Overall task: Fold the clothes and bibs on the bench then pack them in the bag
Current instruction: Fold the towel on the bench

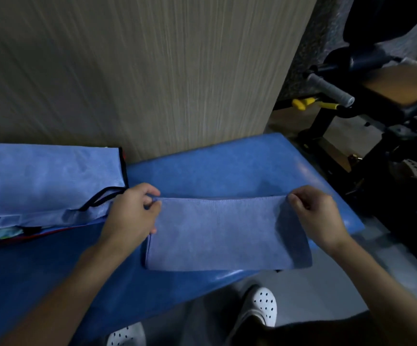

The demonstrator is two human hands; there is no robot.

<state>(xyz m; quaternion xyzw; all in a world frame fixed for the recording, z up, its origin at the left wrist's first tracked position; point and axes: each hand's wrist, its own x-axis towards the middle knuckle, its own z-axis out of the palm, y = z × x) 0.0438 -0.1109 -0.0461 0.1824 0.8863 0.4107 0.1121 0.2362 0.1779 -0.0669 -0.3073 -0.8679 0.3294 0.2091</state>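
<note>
A light blue cloth (pixel 222 233), folded into a rectangle, lies on the blue padded bench (pixel 227 168) in front of me. My left hand (pixel 132 213) pinches its far left corner. My right hand (pixel 317 213) pinches its far right corner. Both hold the far edge just above the bench. To the left lies a pile of light blue garments with black trim (pixel 47 181), stacked over something red-edged whose shape I cannot make out.
A wood-grain wall panel (pixel 152 71) rises right behind the bench. Black gym equipment with a grey handle (pixel 332 88) and a yellow knob (pixel 302 103) stands to the right. My white perforated shoes (pixel 262 305) are on the floor below the bench's near edge.
</note>
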